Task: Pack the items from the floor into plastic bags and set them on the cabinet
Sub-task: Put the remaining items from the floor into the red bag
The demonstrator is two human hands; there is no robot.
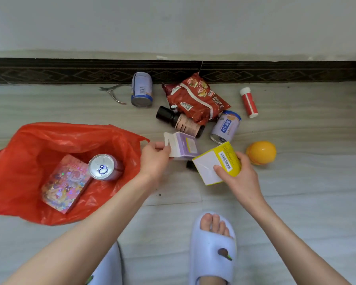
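An open red plastic bag [29,145] lies on the floor at the left, with a glittery pink box [65,184] and a silver-topped can [103,166] inside. My left hand [154,159] pinches the white flap of a purple box [183,148] beside the bag's rim. My right hand [237,177] grips a yellow and white box [216,163] just above the floor. Behind them lie a dark bottle [179,121], a red snack packet [195,97], two pale blue cans [142,89] [226,126], a red and white tube [249,102] and a yellow ball-like toy [261,153].
A dark patterned skirting [70,72] runs along the wall behind the items. Pliers-like metal tool [113,91] lies left of the far can. My foot in a pale slipper [213,249] stands at the bottom centre. A small dark object [190,164] peeks from under the yellow box.
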